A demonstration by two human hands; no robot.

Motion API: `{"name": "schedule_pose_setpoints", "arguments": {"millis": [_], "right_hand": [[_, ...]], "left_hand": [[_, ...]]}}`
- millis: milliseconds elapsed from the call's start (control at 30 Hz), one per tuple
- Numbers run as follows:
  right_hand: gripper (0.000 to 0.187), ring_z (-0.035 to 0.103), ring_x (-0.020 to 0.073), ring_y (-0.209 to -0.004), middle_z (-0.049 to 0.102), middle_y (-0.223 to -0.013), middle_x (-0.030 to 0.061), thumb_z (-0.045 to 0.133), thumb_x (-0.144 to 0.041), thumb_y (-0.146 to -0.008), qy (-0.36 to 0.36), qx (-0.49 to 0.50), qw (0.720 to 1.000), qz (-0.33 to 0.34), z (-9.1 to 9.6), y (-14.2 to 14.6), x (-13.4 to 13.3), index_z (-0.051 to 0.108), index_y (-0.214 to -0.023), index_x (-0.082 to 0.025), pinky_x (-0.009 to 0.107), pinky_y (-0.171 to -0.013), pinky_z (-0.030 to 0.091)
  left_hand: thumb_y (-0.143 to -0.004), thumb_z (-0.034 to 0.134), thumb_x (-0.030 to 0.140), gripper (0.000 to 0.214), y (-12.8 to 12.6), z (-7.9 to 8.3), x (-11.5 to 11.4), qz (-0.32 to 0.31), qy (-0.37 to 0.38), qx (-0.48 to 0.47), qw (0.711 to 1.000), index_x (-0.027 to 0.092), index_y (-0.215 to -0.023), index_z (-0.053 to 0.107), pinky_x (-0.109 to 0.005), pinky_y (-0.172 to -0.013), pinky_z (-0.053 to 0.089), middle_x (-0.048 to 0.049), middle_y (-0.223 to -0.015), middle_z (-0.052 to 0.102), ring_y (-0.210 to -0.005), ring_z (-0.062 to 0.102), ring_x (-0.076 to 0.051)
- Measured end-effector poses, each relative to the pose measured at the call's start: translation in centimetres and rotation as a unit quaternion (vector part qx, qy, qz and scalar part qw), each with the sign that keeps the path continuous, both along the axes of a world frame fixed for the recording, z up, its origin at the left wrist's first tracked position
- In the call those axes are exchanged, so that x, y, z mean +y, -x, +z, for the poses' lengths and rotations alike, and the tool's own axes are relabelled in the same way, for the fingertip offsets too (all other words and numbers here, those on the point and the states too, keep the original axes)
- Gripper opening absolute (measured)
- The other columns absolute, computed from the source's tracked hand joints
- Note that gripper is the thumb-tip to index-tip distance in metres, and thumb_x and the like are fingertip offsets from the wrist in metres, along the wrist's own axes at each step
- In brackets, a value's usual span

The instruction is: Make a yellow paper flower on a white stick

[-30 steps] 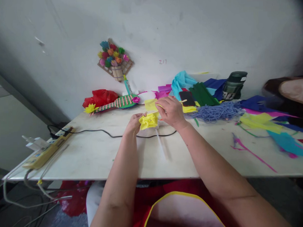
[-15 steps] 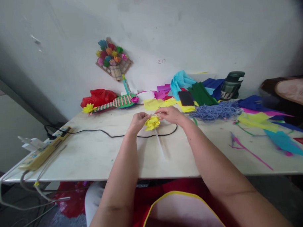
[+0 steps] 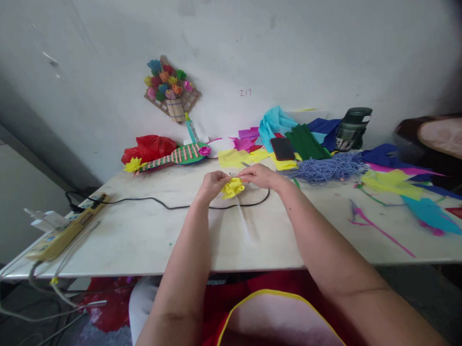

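Note:
A crumpled yellow paper flower [image 3: 232, 187] sits between both of my hands above the middle of the white table [image 3: 142, 236]. My left hand [image 3: 211, 184] pinches its left side with closed fingers. My right hand [image 3: 262, 175] pinches its right side, fingers pressed together. A thin pale stick [image 3: 243, 220] runs down from the flower toward me. A black cable [image 3: 160, 201] lies on the table just under my hands.
A yellow power strip [image 3: 60, 230] lies at the left edge. Coloured paper sheets [image 3: 290, 140], a black phone [image 3: 282, 148], a blue string pile [image 3: 329, 167], a dark mug [image 3: 351, 128], a red bag [image 3: 150, 147] and a stick-and-paper craft [image 3: 177, 155] crowd the back. A flower decoration [image 3: 170, 91] hangs on the wall.
My right hand came down from above the flower, where it held a small stick, and now pinches the flower's right side. The flower sank slightly toward the table.

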State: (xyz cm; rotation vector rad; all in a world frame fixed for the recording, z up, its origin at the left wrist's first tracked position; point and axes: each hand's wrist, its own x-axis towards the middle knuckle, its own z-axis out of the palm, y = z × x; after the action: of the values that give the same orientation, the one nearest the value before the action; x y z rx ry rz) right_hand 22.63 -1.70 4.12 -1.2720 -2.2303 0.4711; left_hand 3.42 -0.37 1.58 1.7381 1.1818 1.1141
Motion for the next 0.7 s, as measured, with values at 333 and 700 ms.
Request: {"name": "schedule_pose_setpoints", "arguments": {"millis": [333, 700], "right_hand": [[0.024, 0.064, 0.0174, -0.089, 0.073, -0.093, 0.0012, 0.057, -0.025, -0.079, -0.054, -0.006, 0.998, -0.008, -0.7, -0.2, 0.9, 0.073, -0.096, -0.024, 0.026, -0.076, 0.047], [0.023, 0.063, 0.0172, -0.09, 0.072, -0.098, 0.0027, 0.057, -0.023, -0.079, -0.091, -0.035, 0.995, -0.004, -0.3, 0.0, 0.5, 0.073, -0.095, -0.025, 0.027, -0.076, 0.046]], "left_hand": [[-0.058, 0.072, 0.046, 0.036, 0.2, 0.2, -0.1, -0.082, 0.064, -0.082, 0.991, 0.013, -0.068, 0.063, -0.022, -0.053, 0.033, 0.0, -0.058, 0.058, -0.055, 0.047, -0.009], [-0.065, 0.068, 0.045, 0.033, 0.9, -0.2, 0.3, -0.106, 0.053, -0.05, 0.992, 0.012, -0.065, 0.063, -0.021, -0.048, 0.027, 0.0022, -0.052, 0.053, -0.048, 0.04, -0.007]]}}
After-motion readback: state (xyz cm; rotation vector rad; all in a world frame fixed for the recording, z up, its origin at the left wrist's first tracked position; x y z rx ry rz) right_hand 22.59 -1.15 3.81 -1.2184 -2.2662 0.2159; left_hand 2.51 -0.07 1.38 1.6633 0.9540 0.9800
